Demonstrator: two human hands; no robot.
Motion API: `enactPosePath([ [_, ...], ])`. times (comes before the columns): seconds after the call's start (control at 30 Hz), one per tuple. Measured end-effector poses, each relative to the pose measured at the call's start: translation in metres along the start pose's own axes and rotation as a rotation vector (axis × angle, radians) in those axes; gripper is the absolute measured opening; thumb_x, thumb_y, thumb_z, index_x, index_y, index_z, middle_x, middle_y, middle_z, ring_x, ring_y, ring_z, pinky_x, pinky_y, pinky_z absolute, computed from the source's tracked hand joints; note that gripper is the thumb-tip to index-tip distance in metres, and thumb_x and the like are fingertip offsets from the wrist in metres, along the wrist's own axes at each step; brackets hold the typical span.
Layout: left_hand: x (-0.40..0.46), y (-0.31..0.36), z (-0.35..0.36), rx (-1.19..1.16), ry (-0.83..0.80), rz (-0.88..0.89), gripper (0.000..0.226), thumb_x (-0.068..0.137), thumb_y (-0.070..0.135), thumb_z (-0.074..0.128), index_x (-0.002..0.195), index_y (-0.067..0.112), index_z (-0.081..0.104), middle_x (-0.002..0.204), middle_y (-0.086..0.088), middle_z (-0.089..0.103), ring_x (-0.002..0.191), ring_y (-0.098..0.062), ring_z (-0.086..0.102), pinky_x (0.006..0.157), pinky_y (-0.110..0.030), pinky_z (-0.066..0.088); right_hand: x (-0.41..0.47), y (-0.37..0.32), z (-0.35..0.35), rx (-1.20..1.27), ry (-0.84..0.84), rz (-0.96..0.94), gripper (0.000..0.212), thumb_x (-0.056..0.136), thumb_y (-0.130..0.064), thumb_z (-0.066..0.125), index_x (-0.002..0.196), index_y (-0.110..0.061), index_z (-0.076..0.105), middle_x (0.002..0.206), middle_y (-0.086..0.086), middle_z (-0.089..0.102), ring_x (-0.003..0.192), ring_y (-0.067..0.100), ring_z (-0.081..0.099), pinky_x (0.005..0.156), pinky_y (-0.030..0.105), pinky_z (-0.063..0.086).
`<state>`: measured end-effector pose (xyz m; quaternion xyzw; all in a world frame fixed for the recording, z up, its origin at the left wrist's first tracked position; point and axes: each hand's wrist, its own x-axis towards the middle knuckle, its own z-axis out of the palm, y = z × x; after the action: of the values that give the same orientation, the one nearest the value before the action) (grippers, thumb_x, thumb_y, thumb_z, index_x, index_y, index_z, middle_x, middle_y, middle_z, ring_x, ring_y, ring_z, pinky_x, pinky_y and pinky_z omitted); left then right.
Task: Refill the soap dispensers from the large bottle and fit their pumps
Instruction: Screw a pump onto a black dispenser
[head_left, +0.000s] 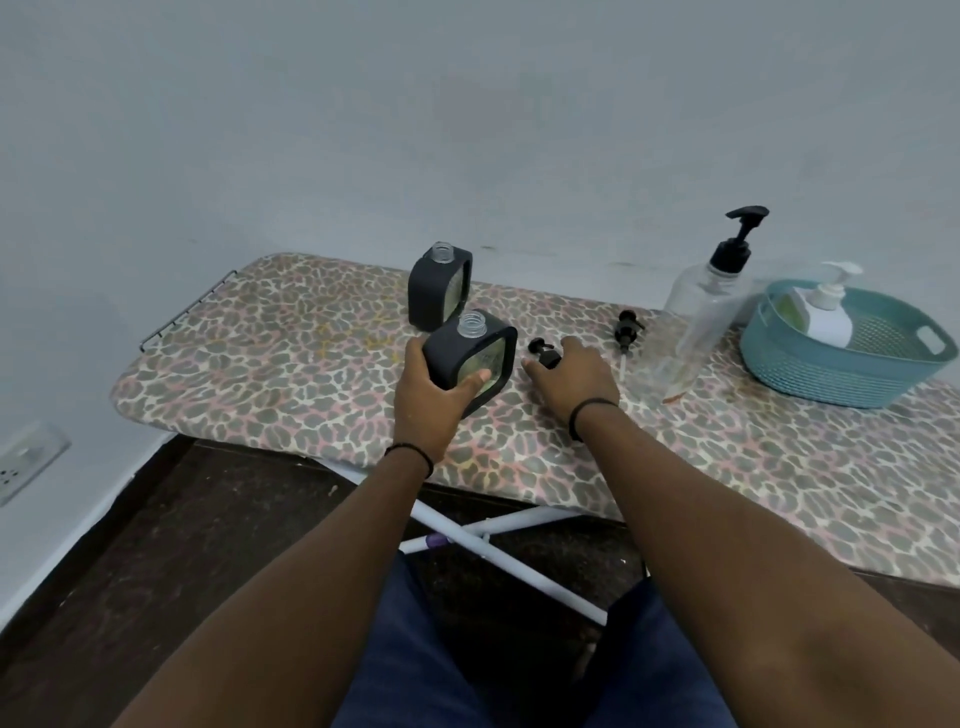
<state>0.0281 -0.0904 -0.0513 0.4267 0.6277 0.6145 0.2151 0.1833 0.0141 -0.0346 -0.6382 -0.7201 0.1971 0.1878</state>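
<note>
My left hand (434, 397) grips the near black square dispenser (467, 358), which stands on the board with its clear threaded neck uncapped. A second black dispenser (439, 288), also uncapped, stands just behind it. My right hand (574, 382) rests on the board with its fingers around a black pump (543, 355) lying there. Another black pump (627, 332) with its white tube lies further right. The large clear bottle (701, 317) with a black pump top stands to the right of it, nearly empty.
All sits on an ironing board with an animal-print cover (291, 353) against a pale wall. A teal basket (841, 364) at the right holds a white pump bottle (828, 312). White board legs (509, 558) cross below, above a dark floor.
</note>
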Motion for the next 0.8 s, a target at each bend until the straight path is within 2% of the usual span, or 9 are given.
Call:
enactPosePath([
  [0.1,0.002,-0.003,0.0,-0.025,-0.019,-0.003,0.062,0.077,0.027,0.086,0.126,0.022,0.049,0.119,0.005,0.065,0.106,-0.009,0.065,0.09,-0.038,0.058,0.009,0.004,0.003,0.021,-0.022,0.034,0.042,0.086,-0.052,0.057,0.115,-0.021,0.06,0.11,0.009,0.062,0.095,0.032,0.063,0.08,0.046,0.057],
  [0.17,0.003,-0.005,0.0,-0.024,-0.022,0.001,0.064,0.077,0.029,0.086,0.128,0.022,0.048,0.12,0.004,0.064,0.107,-0.01,0.064,0.09,-0.037,0.058,0.012,0.007,0.001,0.107,-0.01,0.049,0.026,0.087,-0.042,0.058,0.095,-0.017,0.063,0.089,0.007,0.065,0.077,0.028,0.064,0.068,0.038,0.056],
  [0.27,0.004,-0.005,0.0,-0.015,-0.022,0.015,0.066,0.078,0.03,0.085,0.131,0.021,0.047,0.122,0.002,0.063,0.108,-0.011,0.064,0.09,-0.034,0.057,0.005,0.003,-0.008,0.33,0.086,0.058,0.029,0.087,-0.032,0.061,0.067,-0.018,0.047,0.062,0.0,0.05,0.058,0.02,0.047,0.052,0.03,0.034],
  [0.33,0.004,-0.004,0.0,-0.018,-0.021,0.02,0.065,0.078,0.029,0.085,0.13,0.02,0.047,0.121,0.001,0.063,0.107,-0.011,0.064,0.089,-0.031,0.057,-0.004,-0.01,-0.023,0.495,0.216,-0.017,0.023,0.086,-0.029,0.066,0.071,-0.018,0.052,0.065,-0.004,0.052,0.059,0.013,0.044,0.055,0.029,0.035],
  [0.4,0.004,-0.004,0.0,-0.023,-0.018,0.02,0.064,0.078,0.028,0.085,0.129,0.02,0.047,0.12,0.001,0.063,0.106,-0.01,0.064,0.087,-0.026,0.057,-0.014,-0.031,-0.044,0.635,0.332,-0.129,0.012,0.084,-0.026,0.071,0.086,-0.016,0.064,0.076,-0.006,0.062,0.065,0.006,0.052,0.061,0.02,0.044],
  [0.47,0.004,-0.003,0.0,-0.03,-0.018,0.02,0.064,0.078,0.027,0.085,0.129,0.02,0.048,0.119,0.002,0.063,0.106,-0.008,0.064,0.085,-0.022,0.056,-0.024,-0.056,-0.069,0.767,0.412,-0.237,0.016,0.084,-0.025,0.075,0.095,-0.017,0.068,0.083,-0.011,0.067,0.07,0.0,0.058,0.066,0.012,0.048],
  [0.5,0.003,-0.003,0.0,-0.033,-0.017,0.019,0.063,0.078,0.027,0.085,0.128,0.02,0.048,0.118,0.002,0.064,0.105,-0.008,0.064,0.085,-0.021,0.055,-0.03,-0.069,-0.081,0.835,0.434,-0.295,0.017,0.083,-0.025,0.076,0.097,-0.017,0.069,0.086,-0.01,0.07,0.072,0.002,0.062,0.069,0.015,0.051],
  [0.63,0.002,-0.001,-0.001,-0.027,-0.013,0.016,0.063,0.077,0.029,0.085,0.128,0.02,0.048,0.118,0.003,0.064,0.105,-0.008,0.064,0.085,-0.022,0.056,-0.045,-0.105,-0.106,1.03,0.369,-0.507,0.021,0.083,-0.015,0.078,0.1,-0.016,0.066,0.096,0.001,0.075,0.086,0.018,0.072,0.078,0.037,0.061],
  [0.8,0.001,0.0,-0.001,-0.008,-0.018,0.017,0.064,0.077,0.033,0.085,0.129,0.021,0.048,0.119,0.004,0.063,0.106,-0.009,0.063,0.088,-0.026,0.056,-0.046,-0.114,-0.092,1.03,0.208,-0.477,0.031,0.086,-0.009,0.073,0.116,-0.009,0.066,0.105,0.004,0.075,0.096,0.014,0.072,0.088,0.044,0.059],
])
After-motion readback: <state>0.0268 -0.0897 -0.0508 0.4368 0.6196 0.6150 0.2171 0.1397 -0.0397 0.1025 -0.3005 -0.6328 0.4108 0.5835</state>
